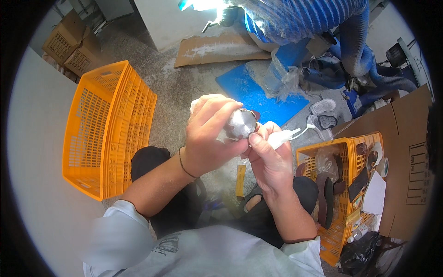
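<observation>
My left hand (208, 123) is wrapped round a shiny metal cylinder (242, 123) with a round flat end facing me. A little dark brown material (256, 115) shows at the cylinder's far right edge. My right hand (271, 159) is closed round a small white squeeze bottle (278, 138), whose thin nozzle points right and has a cap hanging off it on a curved white strap. The right thumb and fingertips also press at the cylinder's lower right edge. My left fingers hide much of the cylinder's side.
Yellow crates (108, 134) stand nested at left. At right, another yellow crate (339, 147) holds dark strips and scraps beside a cardboard sheet (401, 157). A blue mat (258, 92), shoe soles (323, 107) and a blue ribbed hose (304, 16) are ahead.
</observation>
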A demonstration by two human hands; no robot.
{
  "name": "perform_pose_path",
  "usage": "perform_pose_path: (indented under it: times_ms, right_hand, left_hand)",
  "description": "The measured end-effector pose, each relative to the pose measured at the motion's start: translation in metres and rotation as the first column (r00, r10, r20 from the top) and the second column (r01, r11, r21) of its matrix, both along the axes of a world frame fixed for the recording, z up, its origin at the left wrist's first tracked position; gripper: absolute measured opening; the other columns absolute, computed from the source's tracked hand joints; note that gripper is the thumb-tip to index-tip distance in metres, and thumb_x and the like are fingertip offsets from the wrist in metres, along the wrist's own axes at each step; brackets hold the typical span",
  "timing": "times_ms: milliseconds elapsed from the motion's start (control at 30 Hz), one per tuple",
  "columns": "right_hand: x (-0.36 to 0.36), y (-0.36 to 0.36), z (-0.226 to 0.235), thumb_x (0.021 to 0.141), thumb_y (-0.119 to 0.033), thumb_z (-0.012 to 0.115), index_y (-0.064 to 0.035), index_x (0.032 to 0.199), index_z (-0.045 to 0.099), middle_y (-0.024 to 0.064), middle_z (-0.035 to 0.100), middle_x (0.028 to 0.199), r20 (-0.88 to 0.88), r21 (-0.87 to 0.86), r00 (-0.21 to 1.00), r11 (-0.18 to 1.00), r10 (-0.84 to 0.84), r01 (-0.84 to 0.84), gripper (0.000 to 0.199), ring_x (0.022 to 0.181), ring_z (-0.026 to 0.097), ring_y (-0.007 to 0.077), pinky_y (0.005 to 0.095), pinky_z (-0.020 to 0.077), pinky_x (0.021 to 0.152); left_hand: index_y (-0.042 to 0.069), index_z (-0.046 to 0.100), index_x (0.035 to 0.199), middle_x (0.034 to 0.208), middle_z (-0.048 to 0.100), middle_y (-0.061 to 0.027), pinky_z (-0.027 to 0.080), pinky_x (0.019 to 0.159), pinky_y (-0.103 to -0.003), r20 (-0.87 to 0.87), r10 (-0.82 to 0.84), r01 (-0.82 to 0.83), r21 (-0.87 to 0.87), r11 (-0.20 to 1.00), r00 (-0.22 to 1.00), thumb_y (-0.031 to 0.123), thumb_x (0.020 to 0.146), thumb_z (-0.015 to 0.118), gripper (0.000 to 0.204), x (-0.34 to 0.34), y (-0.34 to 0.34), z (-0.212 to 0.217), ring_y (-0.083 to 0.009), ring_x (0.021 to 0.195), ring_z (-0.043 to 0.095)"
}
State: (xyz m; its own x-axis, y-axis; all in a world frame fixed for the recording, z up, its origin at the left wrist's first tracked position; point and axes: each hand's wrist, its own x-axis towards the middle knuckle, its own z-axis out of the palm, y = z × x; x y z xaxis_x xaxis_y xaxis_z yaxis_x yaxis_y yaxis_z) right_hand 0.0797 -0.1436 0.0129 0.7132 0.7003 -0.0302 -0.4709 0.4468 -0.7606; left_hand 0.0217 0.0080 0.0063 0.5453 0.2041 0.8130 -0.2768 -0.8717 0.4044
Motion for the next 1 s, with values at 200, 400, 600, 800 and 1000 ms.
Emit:
perform_pose_path:
  times_ms: [200, 400, 600, 800, 1000]
  right_hand:
    - [-0.001, -0.001, 0.002, 0.095, -0.005, 0.069, -0.0099, 0.087, 0.049, 0.0079, 0.06, 0.099, -0.005, 0.012, 1.0, 1.0, 0.001, -0.001, 0.021, 0.084, 0.063, 0.0172, 0.0315, 0.0562, 0.072]
    - [0.0, 0.0, -0.001, 0.095, -0.007, 0.069, -0.01, 0.088, 0.05, 0.0074, 0.06, 0.098, 0.003, 0.02, 1.0, 1.0, 0.007, -0.008, 0.02, 0.084, 0.064, 0.017, 0.0315, 0.0559, 0.071]
    - [-0.001, 0.0, 0.001, 0.096, -0.008, 0.069, -0.0105, 0.092, 0.052, 0.0048, 0.061, 0.097, -0.03, -0.043, 0.999, 0.999, -0.025, 0.024, 0.018, 0.083, 0.063, 0.0159, 0.0325, 0.0535, 0.07]
    - [-0.005, -0.002, -0.001, 0.095, -0.008, 0.07, -0.0064, 0.095, 0.055, 0.0079, 0.065, 0.102, -0.01, -0.099, 0.998, 0.993, -0.069, 0.067, 0.015, 0.092, 0.067, 0.0183, 0.0355, 0.0562, 0.08]
    - [0.003, -0.019, 0.004, 0.085, -0.003, 0.081, -0.0048, 0.084, 0.055, 0.0117, 0.071, 0.093, 0.131, -0.179, 0.985, 0.975, -0.108, 0.131, 0.026, 0.078, 0.069, 0.0167, 0.0322, 0.0568, 0.075]
  left_hand:
    - [0.003, 0.068, 0.106, 0.102, 0.068, -0.0109, 0.049, 0.088, -0.042, -0.013, 0.005, -0.005, 0.001, 1.0, 1.0, 0.012, 0.057, 0.084, 0.052, -0.002, -0.001, 0.0, -0.0316, 0.098, 0.065]
    - [0.002, 0.068, 0.107, 0.103, 0.068, -0.0112, 0.049, 0.088, -0.042, -0.011, 0.004, -0.004, -0.011, 1.0, 1.0, 0.012, 0.058, 0.084, 0.052, -0.003, -0.001, -0.002, -0.0318, 0.097, 0.065]
    - [0.001, 0.068, 0.113, 0.106, 0.068, -0.0137, 0.051, 0.09, -0.04, -0.05, -0.032, 0.026, -0.105, 0.994, 0.998, 0.008, 0.062, 0.083, 0.054, 0.0, -0.004, -0.005, -0.033, 0.101, 0.066]
    - [-0.002, 0.06, 0.129, 0.117, 0.067, -0.0143, 0.051, 0.101, -0.035, -0.139, -0.256, 0.144, -0.539, 0.83, 0.957, 0.001, 0.073, 0.08, 0.059, -0.004, -0.01, -0.006, -0.0255, 0.114, 0.065]
    - [-0.003, 0.049, 0.141, 0.127, 0.064, -0.0141, 0.051, 0.104, -0.038, 0.162, -0.635, 0.239, -0.97, 0.037, 0.756, 0.003, 0.086, 0.076, 0.061, -0.004, 0.01, -0.001, -0.0219, 0.117, 0.063]
